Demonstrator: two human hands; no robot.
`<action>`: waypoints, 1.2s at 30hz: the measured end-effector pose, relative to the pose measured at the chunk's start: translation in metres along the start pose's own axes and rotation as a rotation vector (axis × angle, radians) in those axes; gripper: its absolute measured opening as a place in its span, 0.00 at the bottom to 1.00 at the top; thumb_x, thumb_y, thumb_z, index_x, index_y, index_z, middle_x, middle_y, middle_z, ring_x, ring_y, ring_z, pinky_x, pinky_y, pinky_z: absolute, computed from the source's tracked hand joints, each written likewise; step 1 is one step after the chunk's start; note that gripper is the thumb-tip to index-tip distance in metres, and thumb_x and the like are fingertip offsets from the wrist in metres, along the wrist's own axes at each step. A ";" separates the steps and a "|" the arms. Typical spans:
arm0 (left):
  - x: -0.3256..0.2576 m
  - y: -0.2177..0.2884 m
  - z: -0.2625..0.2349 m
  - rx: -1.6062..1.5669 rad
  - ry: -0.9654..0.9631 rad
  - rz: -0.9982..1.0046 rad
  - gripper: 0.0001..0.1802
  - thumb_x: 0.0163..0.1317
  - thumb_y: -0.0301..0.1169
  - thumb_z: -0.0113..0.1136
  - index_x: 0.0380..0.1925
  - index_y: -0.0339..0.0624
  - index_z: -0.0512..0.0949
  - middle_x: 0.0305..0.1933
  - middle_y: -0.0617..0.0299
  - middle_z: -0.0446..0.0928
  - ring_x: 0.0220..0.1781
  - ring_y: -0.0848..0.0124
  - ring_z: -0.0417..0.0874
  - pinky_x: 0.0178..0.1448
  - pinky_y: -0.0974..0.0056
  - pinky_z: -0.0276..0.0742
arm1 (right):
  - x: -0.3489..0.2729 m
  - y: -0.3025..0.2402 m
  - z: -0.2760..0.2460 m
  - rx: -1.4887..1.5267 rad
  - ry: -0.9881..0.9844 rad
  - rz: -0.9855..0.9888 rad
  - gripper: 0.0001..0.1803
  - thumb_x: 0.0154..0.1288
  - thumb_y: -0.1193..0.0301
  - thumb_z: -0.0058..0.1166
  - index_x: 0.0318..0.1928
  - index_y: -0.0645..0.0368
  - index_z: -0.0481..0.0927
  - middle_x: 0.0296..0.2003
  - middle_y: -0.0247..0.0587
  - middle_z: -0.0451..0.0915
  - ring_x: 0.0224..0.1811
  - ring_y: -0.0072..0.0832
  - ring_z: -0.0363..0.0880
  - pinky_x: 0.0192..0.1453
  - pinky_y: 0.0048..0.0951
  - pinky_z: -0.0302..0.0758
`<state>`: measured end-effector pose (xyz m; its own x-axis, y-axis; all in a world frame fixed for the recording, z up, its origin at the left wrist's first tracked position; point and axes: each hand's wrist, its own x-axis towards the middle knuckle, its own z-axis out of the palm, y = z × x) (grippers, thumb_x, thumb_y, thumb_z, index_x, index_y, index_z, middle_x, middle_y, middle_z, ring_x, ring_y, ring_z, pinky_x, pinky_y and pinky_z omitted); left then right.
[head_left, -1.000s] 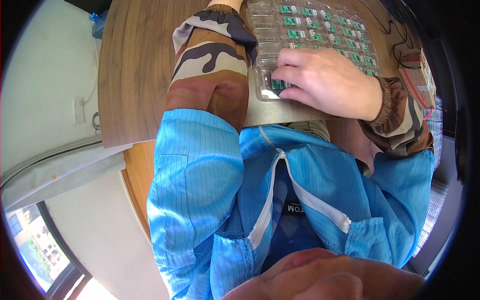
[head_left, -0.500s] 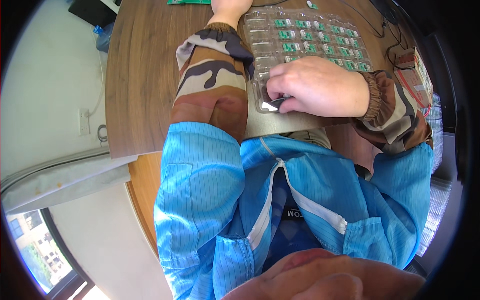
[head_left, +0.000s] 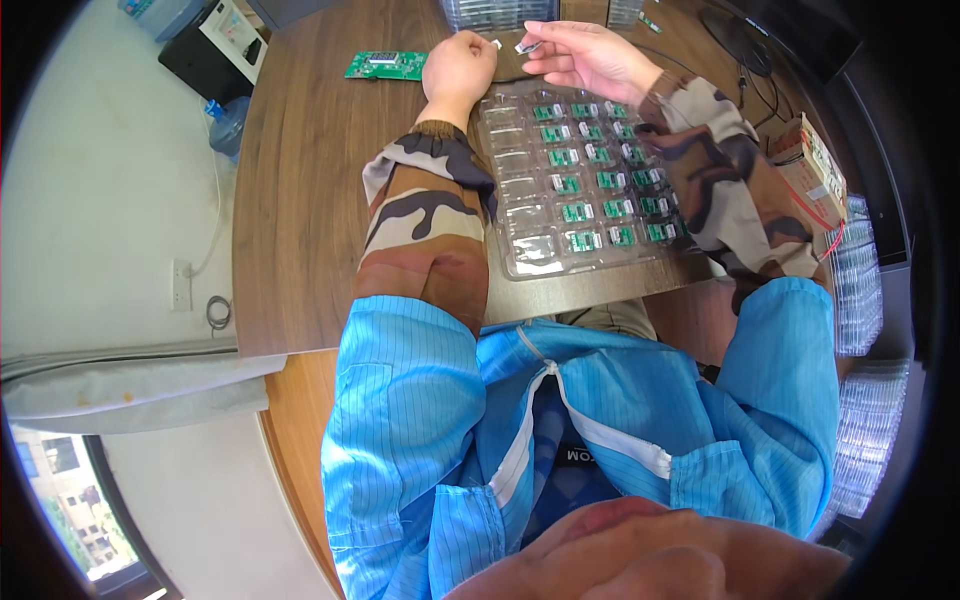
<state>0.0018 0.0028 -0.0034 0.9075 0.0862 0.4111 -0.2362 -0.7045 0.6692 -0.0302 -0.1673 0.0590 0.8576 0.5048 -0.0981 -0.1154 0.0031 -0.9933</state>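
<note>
Beyond the far edge of a clear plastic tray (head_left: 522, 217), my two hands face each other. My left hand (head_left: 458, 75) is closed, with a small white connector (head_left: 497, 44) at its fingertips. Thumb and forefinger of my right hand (head_left: 592, 60) pinch a small circuit board (head_left: 527, 47), a short gap from the connector. Several little green boards with white parts (head_left: 577, 212) sit in rows in the tray's pockets; the pockets in its left column hold none. A larger green circuit board (head_left: 385, 66) with a dark display lies left of my left hand.
Stacked clear trays (head_left: 497, 14) stand at the far side of the desk (head_left: 300, 190), with more stacks (head_left: 868, 430) at the right. A cardboard box (head_left: 808, 172) and black cables (head_left: 775, 90) occupy the right side. A blue water bottle (head_left: 228, 125) stands at the left.
My right hand has left the tray's near left corner and moved away from me to beside my left hand, carrying the small board. The view has shifted, showing more of the desk's far side.
</note>
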 end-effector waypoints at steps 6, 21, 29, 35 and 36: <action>-0.005 0.000 -0.003 -0.099 0.025 -0.048 0.10 0.46 0.40 0.54 0.23 0.46 0.77 0.24 0.60 0.77 0.30 0.63 0.78 0.35 0.62 0.71 | 0.050 0.025 -0.017 -0.300 0.222 -0.108 0.07 0.55 0.73 0.50 0.35 0.62 0.72 0.31 0.34 0.74 0.34 0.22 0.75 0.39 0.20 0.74; -0.002 0.002 -0.004 -0.140 0.012 -0.083 0.11 0.47 0.40 0.55 0.24 0.45 0.78 0.23 0.63 0.77 0.26 0.69 0.77 0.33 0.66 0.70 | 0.081 0.027 -0.019 -0.600 0.314 -0.252 0.10 0.46 0.75 0.55 0.32 0.64 0.78 0.24 0.39 0.78 0.24 0.20 0.77 0.31 0.20 0.75; -0.003 0.002 -0.003 -0.130 0.026 -0.071 0.12 0.47 0.39 0.56 0.24 0.43 0.78 0.22 0.63 0.77 0.25 0.71 0.77 0.31 0.68 0.70 | 0.079 0.028 -0.015 -0.651 0.330 -0.268 0.09 0.46 0.74 0.55 0.31 0.63 0.78 0.24 0.39 0.78 0.24 0.20 0.78 0.30 0.19 0.75; -0.004 0.004 -0.005 -0.116 0.016 -0.103 0.10 0.46 0.38 0.54 0.24 0.46 0.78 0.24 0.62 0.77 0.29 0.65 0.78 0.35 0.63 0.71 | 0.073 0.020 -0.009 -0.651 0.322 -0.262 0.09 0.46 0.73 0.55 0.31 0.63 0.79 0.23 0.39 0.79 0.24 0.20 0.78 0.30 0.19 0.74; -0.004 0.003 -0.006 -0.119 0.014 -0.102 0.10 0.46 0.38 0.54 0.24 0.46 0.78 0.24 0.62 0.77 0.29 0.65 0.78 0.35 0.63 0.71 | 0.072 0.018 -0.006 -0.702 0.320 -0.264 0.09 0.46 0.73 0.55 0.31 0.62 0.79 0.22 0.38 0.79 0.23 0.20 0.77 0.29 0.20 0.74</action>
<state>-0.0045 0.0042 0.0008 0.9242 0.1630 0.3455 -0.1838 -0.6029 0.7763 0.0323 -0.1364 0.0334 0.9266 0.2916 0.2376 0.3605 -0.5080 -0.7823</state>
